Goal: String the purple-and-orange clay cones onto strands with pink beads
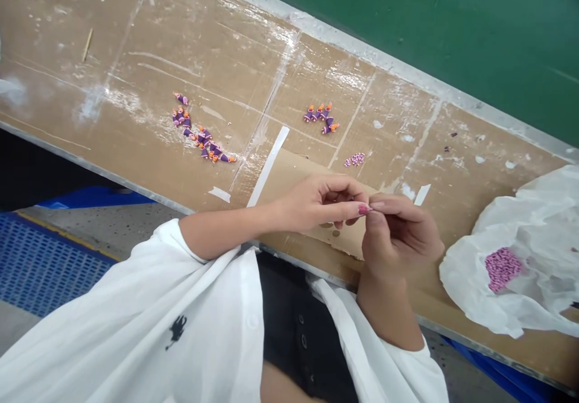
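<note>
My left hand (323,203) and my right hand (398,234) meet above the near edge of the cardboard-covered bench (136,47). Both are closed in a pinch, fingertips touching each other; whatever sits between them is too small to name. A row of small purple-and-orange pieces (203,140) lies to the left, and a smaller cluster of the same pieces (322,117) lies beyond my hands. A little heap of pink beads (355,160) rests just past my left hand.
A white plastic bag (534,222) at the right holds a pile of pink beads (503,267). A thin wooden stick (87,45) lies far left. White tape strips (269,165) cross the cardboard. Green surface (452,23) runs behind the bench; a blue crate (45,264) sits below left.
</note>
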Demonstrator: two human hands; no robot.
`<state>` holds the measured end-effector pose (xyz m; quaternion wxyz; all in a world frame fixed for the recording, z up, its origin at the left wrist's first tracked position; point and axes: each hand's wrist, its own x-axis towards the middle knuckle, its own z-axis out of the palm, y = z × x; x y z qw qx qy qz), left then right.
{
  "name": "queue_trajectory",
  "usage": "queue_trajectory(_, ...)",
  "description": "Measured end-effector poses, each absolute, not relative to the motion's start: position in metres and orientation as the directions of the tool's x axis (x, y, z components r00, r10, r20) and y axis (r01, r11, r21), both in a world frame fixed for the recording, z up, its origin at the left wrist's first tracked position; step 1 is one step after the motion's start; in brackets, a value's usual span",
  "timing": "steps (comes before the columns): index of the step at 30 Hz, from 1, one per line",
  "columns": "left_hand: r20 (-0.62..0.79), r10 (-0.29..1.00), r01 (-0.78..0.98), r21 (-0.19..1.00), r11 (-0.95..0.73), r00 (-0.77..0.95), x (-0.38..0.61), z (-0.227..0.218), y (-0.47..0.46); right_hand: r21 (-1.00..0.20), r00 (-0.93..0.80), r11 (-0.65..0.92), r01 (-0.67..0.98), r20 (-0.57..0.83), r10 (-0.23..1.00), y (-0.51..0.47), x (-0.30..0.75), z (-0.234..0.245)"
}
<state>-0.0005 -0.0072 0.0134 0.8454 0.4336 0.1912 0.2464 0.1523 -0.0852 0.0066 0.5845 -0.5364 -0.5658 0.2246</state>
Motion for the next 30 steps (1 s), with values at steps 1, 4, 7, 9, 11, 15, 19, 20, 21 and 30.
queue_trajectory(1,-0.096,0.577,-0.254,0.831,0.495,0.811,-0.001,0.014,-0.007,-0.892,0.264,0.312,0.325,0.403,0.876,-0.086,0.153,0.008)
queue_trajectory(4,-0.062,0.549,-0.251,0.843,0.476,0.834,-0.003,0.014,-0.005,-0.938,0.287,0.244,0.247,0.311,0.906,-0.088,0.153,0.012)
queue_trajectory(7,-0.025,0.537,-0.247,0.869,0.428,0.843,-0.004,0.012,-0.003,-0.959,0.293,0.210,0.192,0.261,0.920,-0.089,0.151,0.014)
queue_trajectory(9,0.001,0.543,-0.250,0.889,0.385,0.840,-0.004,0.010,-0.002,-0.956,0.287,0.225,0.190,0.274,0.918,-0.089,0.150,0.014)
queue_trajectory(11,0.010,0.555,-0.241,0.907,0.345,0.832,-0.004,0.010,-0.001,-0.945,0.272,0.253,0.210,0.305,0.913,-0.087,0.151,0.014)
queue_trajectory(15,-0.033,0.536,-0.215,0.894,0.393,0.844,-0.004,0.012,0.000,-0.913,0.221,0.318,0.257,0.375,0.900,-0.087,0.154,0.011)
queue_trajectory(19,-0.064,0.479,-0.214,0.837,0.504,0.876,-0.003,0.011,0.001,-0.881,0.141,0.337,0.332,0.399,0.906,-0.088,0.160,0.010)
queue_trajectory(20,-0.059,0.472,-0.215,0.836,0.505,0.880,-0.002,0.010,0.002,-0.869,0.114,0.348,0.351,0.409,0.906,-0.088,0.162,0.009)
queue_trajectory(21,-0.054,0.468,-0.212,0.842,0.496,0.882,-0.002,0.009,0.002,-0.856,0.091,0.365,0.367,0.423,0.901,-0.088,0.163,0.009)
queue_trajectory(30,0.198,0.656,-0.156,0.980,-0.123,0.728,-0.001,-0.002,0.001,-0.854,0.092,0.311,0.418,0.381,0.920,-0.090,0.168,0.006)
